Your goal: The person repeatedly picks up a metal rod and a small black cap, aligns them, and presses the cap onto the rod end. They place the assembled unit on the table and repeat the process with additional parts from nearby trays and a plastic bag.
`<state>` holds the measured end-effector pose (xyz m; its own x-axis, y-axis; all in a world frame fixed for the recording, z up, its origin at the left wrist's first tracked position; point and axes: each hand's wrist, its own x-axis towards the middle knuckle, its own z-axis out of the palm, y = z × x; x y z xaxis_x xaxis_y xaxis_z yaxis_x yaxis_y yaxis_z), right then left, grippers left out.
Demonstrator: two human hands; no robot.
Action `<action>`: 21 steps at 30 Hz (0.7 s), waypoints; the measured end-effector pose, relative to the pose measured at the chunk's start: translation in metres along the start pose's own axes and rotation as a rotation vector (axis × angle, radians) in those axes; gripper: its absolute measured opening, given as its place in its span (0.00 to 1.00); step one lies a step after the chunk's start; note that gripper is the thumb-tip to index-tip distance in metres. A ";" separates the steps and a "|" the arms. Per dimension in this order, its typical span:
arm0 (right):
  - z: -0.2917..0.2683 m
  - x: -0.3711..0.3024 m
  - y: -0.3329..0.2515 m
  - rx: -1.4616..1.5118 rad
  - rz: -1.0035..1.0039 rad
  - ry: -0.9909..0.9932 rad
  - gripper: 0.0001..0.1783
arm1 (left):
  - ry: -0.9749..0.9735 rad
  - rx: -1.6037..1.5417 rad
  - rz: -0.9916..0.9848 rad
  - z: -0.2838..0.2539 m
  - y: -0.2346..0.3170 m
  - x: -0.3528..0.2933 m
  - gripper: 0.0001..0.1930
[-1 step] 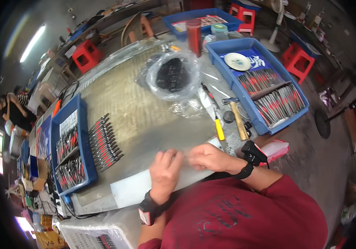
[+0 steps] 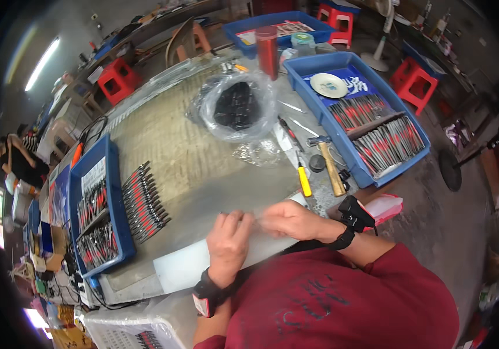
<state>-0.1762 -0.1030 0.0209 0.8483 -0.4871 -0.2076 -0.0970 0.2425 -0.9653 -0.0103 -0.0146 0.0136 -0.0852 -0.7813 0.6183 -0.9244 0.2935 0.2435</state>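
Head view: nearest us, our left hand (image 2: 229,247) and right hand (image 2: 293,221) come together in front of our red shirt (image 2: 296,296), fingers curled, over the near side of the bench (image 2: 168,125). The fingertips are blurred, so we cannot tell whether the hands grasp anything small. A white sheet (image 2: 182,266) lies beneath them along the near edge. To our left, red-and-black tools (image 2: 143,203) lie in a slanting row just beside a blue tray (image 2: 122,232) holding more of the kind. To our right lie a yellow-handled screwdriver (image 2: 304,181) and a hammer (image 2: 333,171), near a second blue tray (image 2: 400,167) with packed tools and a white dish (image 2: 329,85). Farther off, an open clear bag (image 2: 207,119) holds black parts (image 2: 236,107); beyond it stands a red cup (image 2: 267,53).
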 end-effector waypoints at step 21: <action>-0.209 -0.080 -0.022 -1.466 0.415 0.623 0.12 | 0.046 -0.473 -0.468 -0.008 -0.009 -0.008 0.08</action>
<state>-0.3513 -0.2449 0.0257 0.3484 -0.9249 -0.1526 -0.9372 -0.3409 -0.0733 0.0020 -0.0067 0.0125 0.3111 -0.8637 0.3966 -0.5967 0.1473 0.7888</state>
